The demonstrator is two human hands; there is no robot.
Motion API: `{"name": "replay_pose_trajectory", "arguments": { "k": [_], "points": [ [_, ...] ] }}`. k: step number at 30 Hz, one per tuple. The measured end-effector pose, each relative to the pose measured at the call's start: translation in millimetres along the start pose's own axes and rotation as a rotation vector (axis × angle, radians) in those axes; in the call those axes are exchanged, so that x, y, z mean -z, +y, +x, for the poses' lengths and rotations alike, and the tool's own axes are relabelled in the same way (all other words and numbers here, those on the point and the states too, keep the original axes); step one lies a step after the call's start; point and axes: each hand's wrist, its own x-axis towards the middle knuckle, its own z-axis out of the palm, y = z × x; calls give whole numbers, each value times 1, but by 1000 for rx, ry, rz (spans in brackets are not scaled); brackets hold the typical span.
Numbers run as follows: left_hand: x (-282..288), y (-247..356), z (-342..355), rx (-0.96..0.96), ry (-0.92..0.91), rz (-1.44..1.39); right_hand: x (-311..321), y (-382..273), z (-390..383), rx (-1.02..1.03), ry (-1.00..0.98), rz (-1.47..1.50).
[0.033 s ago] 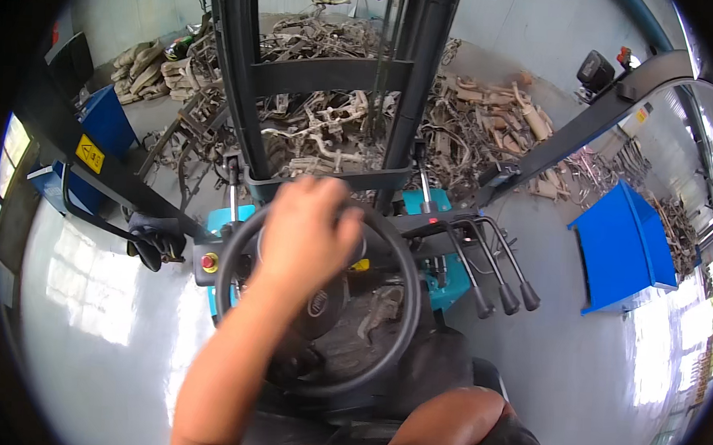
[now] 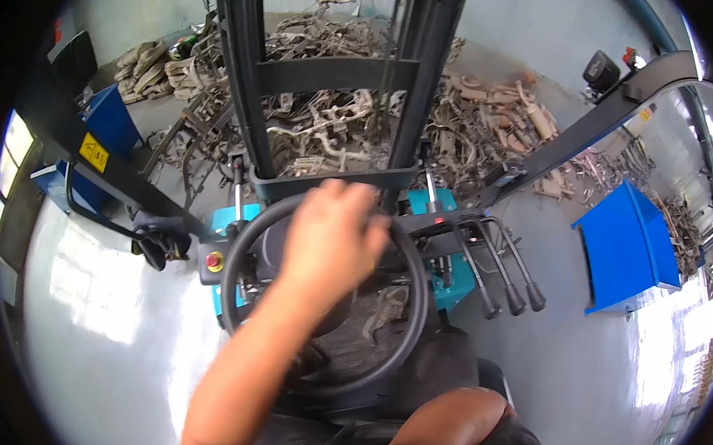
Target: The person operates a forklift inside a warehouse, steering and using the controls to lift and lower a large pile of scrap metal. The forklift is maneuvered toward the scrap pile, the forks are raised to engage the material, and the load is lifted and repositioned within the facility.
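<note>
My left hand (image 2: 333, 241), blurred by motion, is over the top of a black steering wheel (image 2: 422, 306) with its fingers curled at the far rim. The thumb sticks out to the right. My left forearm crosses the wheel from the lower left. My right hand does not show; bare skin beside dark cloth shows at the lower edge, a knee or an arm, I cannot tell which. To the wheel's right stand three control levers (image 2: 515, 300) with black knobs, untouched. A red push button (image 2: 214, 261) sits left of the wheel.
Ahead rises the forklift's black mast (image 2: 340, 77). Behind it lies a large heap of rusty metal parts (image 2: 329, 128). A blue bin (image 2: 629, 253) stands on the right, another blue bin (image 2: 112, 121) at the far left. Stacked sacks (image 2: 143, 70) lie by the back wall.
My left hand has moved a little to the right over the wheel. The whole scene has shifted slightly rightward in view. The levers look unmoved.
</note>
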Motion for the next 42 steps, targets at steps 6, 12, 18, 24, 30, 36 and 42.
{"name": "replay_pose_trajectory", "arguments": {
  "k": [6, 12, 18, 24, 30, 36, 42],
  "points": [
    [-4, 78, -91, -237, -291, -162, 19, 8, -4, -196, -162, 845],
    [108, 19, -172, 52, -131, 16, 26, -10, -49, -198, 53, 958],
    [125, -31, -96, 285, -4, 180, 44, 6, -60, -70, 79, 584],
    [75, -51, -6, -17, 19, 34, 34, 41, -83, 85, 198, -50],
    [-16, 22, 4, -225, -133, -89, 50, 14, -137, 487, 512, -871],
    [23, 78, -102, -214, -514, -332, 141, -55, -215, 100, 1247, -1851],
    [73, 25, -161, -200, -236, -352, 170, -29, -250, -575, 857, -2330]
  ]
}}
